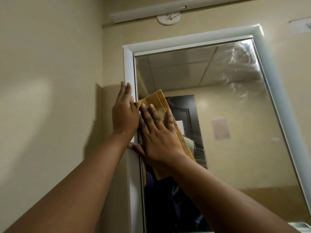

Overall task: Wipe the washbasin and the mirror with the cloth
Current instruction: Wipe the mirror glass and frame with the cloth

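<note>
A white-framed mirror (235, 132) hangs on the beige wall and fills the right half of the view. A folded yellow-brown cloth (159, 102) lies flat against the glass near the mirror's left edge. My right hand (158, 137) presses the cloth to the glass with straight, spread fingers. My left hand (123, 113) rests flat on the mirror's white left frame (128, 68), fingers straight and pointing up, right beside the cloth. Wet streaks show on the glass at the upper right. The washbasin is out of view.
A white tube light fitting (148, 10) and a round white ceiling rose (168, 18) sit on the wall above the mirror. Bare beige wall (50, 81) extends to the left. The mirror reflects a ceiling, a dark door and the person's body.
</note>
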